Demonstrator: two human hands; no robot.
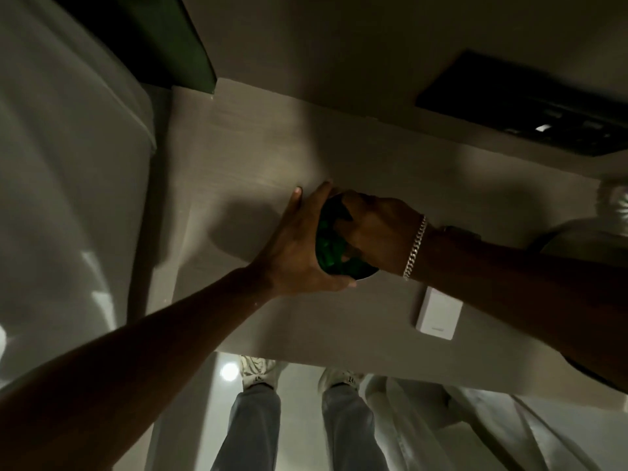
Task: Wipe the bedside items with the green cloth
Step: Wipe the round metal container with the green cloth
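Note:
A small round dark bowl-like item [368, 272] sits on the pale wooden bedside table [258, 158]. My left hand [302, 246] wraps around its left side and holds it. My right hand [377, 229], with a silver bracelet at the wrist, presses the bunched green cloth [328, 244] down inside the item. Most of the item is hidden by both hands.
A small white rectangular box [438, 312] lies just right of the bowl near the table's front edge. A black panel [523, 103] is on the wall behind. The bed with white sheets [64, 185] lies left, a lamp base [615, 202] at far right. My feet stand below.

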